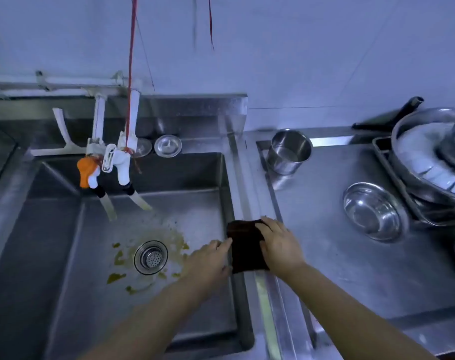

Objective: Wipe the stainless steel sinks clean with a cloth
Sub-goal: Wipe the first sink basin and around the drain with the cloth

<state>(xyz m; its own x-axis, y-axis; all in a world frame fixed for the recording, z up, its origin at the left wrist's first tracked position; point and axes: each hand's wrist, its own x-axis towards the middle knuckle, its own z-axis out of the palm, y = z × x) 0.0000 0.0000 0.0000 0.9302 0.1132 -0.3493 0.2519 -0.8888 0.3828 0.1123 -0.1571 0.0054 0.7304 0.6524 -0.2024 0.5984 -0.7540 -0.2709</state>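
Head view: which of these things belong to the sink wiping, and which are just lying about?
Job: dark cloth under both hands, left, right; sink with yellow scraps; drain strainer.

Lying about: steel cup, steel bowl, dish rack, spare strainer.

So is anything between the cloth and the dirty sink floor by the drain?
Nothing visible. The cloth lies over the sink's right rim, both hands on it: left hand, right hand. The floor toward the drain holds only yellowish scraps.
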